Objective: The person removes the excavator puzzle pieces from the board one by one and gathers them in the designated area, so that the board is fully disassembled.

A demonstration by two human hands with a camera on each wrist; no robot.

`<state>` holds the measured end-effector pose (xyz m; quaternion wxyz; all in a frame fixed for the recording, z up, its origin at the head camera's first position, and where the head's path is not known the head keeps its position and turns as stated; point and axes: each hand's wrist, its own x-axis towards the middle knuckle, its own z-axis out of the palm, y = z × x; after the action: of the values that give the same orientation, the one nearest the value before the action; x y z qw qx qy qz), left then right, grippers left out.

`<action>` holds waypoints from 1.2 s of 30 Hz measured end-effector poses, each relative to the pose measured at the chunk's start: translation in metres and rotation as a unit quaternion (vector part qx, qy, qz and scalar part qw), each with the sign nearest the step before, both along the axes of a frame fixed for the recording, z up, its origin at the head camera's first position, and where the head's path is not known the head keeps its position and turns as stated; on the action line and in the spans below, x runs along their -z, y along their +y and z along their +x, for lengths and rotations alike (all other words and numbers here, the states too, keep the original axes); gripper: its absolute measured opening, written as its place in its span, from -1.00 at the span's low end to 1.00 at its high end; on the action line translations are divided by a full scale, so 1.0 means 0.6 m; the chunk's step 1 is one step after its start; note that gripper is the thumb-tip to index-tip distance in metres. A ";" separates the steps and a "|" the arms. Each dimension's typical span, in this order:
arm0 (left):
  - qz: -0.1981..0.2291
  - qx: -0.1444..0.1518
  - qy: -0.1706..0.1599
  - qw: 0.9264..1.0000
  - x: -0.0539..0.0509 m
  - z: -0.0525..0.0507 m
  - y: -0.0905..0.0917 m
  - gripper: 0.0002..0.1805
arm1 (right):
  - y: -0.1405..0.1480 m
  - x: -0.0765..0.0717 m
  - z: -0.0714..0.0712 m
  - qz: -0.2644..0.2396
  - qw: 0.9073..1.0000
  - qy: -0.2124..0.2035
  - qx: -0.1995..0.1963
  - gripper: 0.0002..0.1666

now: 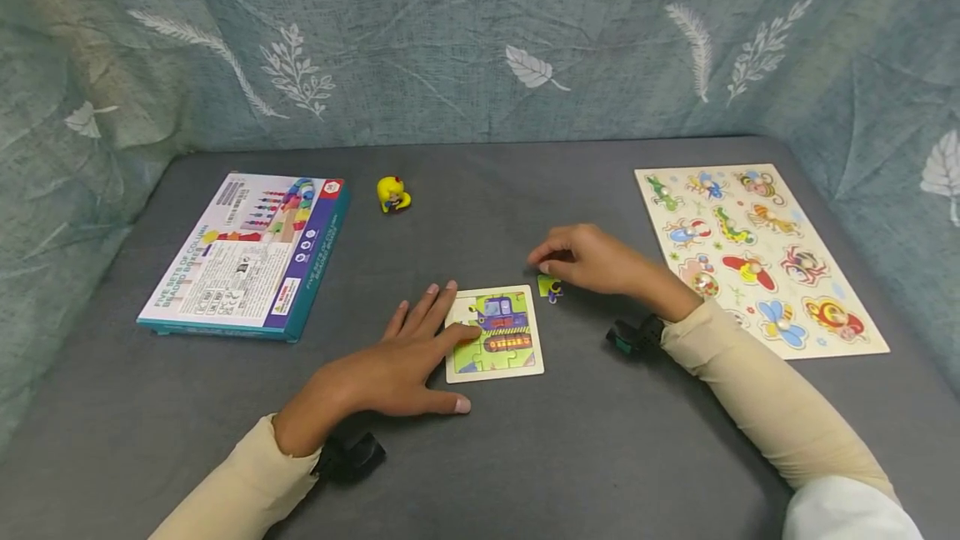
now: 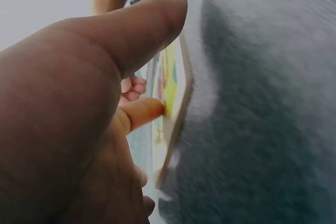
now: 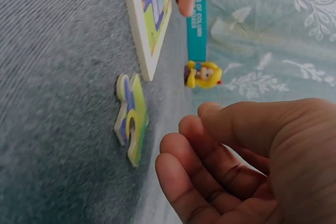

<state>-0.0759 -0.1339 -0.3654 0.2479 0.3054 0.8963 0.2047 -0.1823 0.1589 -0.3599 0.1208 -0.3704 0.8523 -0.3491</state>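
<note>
Head view shows us our left hand point(image 1: 397, 367) spread, one fingertip on the framed puzzle point(image 1: 512, 323). Just right of it, the loose puzzle piece point(image 1: 546, 283) lies on the surface point(image 1: 540, 457); our right hand point(image 1: 592, 261) hangs near it, fingers loosely curled, and from the right wrist we see them apart from the piece. A yellow toy point(image 1: 390, 188) sits farther back.

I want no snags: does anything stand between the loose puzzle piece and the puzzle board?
Nothing visible: only grey cloth separates the puzzle piece from the puzzle board. The left hand reaches over the board's left edge.
</note>
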 end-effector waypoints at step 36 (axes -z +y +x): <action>-0.029 0.013 0.002 1.000 0.017 -0.018 0.025 0.05 | -0.089 0.007 0.012 -0.001 0.989 -0.056 -0.135 -0.65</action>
<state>-0.0868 -0.1188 -0.3756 0.2570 0.3105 0.8983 0.1751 -0.1753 0.1053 -0.3643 0.2141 -0.4620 0.7858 -0.3510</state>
